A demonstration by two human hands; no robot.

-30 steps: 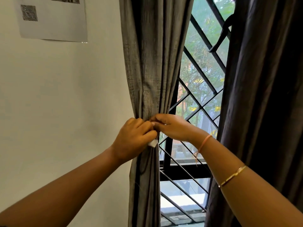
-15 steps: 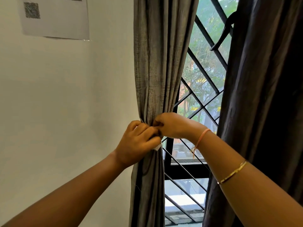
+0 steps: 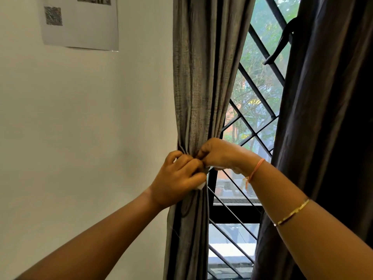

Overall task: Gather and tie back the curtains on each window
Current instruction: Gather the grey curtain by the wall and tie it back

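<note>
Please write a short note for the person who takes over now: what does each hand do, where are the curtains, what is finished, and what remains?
Left hand: closed on the gathered grey curtain at its pinched waist, with a small white piece showing under the fingers.
Right hand: closed at the same spot, fingers meeting the left hand's; it seems to be working the tie.
Grey curtain: bunched beside the wall, left of the window grille.
Dark curtain: hangs loose on the right, with no tie visible.
Done: grey curtain gathered.
Left: finish its tie (the knot is hidden by the hands), then gather and tie the dark curtain.
</note>
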